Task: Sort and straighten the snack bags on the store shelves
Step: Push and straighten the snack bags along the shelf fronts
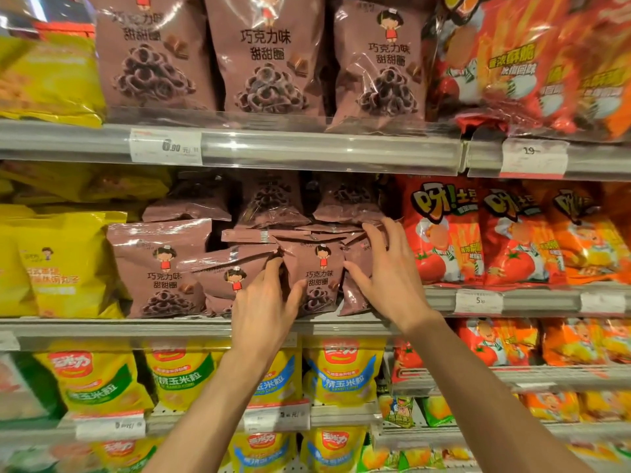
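Our left grip [263, 302] pinches the upright brown bag [317, 281] on the middle shelf [136, 327]; our right grip [386, 278], fingers spread, braces its neighbour [351, 297]. Tugging could, we judge, topple the loose bags [297, 233] piled behind.

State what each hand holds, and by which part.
The left hand pinches the front brown bag at its left edge; the right hand only presses spread fingers against its right side.

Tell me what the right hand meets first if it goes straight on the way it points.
The right hand rests on a tilted brown bag; pushing on, it likely presses that first, then the flat brown bags behind.
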The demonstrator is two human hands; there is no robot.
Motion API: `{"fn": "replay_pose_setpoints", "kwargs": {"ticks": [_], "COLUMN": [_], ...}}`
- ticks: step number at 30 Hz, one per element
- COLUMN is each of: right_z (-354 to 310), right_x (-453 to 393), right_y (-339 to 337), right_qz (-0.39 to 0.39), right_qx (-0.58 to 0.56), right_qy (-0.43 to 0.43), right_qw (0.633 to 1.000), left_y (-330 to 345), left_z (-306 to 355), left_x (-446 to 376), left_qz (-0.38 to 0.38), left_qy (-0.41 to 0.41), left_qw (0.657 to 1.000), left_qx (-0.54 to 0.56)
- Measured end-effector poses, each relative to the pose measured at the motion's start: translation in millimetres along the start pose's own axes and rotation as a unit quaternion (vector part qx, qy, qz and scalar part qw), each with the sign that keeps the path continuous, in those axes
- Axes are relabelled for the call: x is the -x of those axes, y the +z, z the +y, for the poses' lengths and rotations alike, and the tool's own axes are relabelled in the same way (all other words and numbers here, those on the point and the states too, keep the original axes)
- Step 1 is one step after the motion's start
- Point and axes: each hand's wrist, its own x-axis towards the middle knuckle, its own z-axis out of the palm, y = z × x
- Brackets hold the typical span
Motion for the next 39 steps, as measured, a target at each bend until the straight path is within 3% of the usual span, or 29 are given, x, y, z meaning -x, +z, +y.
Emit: {"fn": "replay_pose_setpoints", "kwargs": {"ticks": [7, 22, 29, 32, 39], "right_z": [14, 13, 19, 18, 9], "right_x": [-10, -26, 33, 47, 44], "right_y": [4, 6, 22, 44, 54], "right_qz": [0.058, 0.021, 0.185, 0.162, 0.092], "right_qx": [0.025, 0.093, -0.009, 0.001, 0.106], "right_qy": [-0.037, -0.088, -0.096, -0.132, -0.061], "right_qw": [0.997, 0.992, 0.978, 0.978, 0.988], "left_y": [7, 9, 9, 9, 9], "left_z": [-5, -7, -8, -7, -9], "left_x": [-2, -6, -5, -5, -6], "left_qz": [-0.002, 0.007, 0.011, 0.009, 0.005], "left_qy": [-0.011, 0.015, 0.036, 0.034, 0.037], "left_qw": [1.0, 1.0, 0.999, 0.999, 0.999], "left_qx": [0.003, -0.014, -0.014, -0.021, -0.039]}}
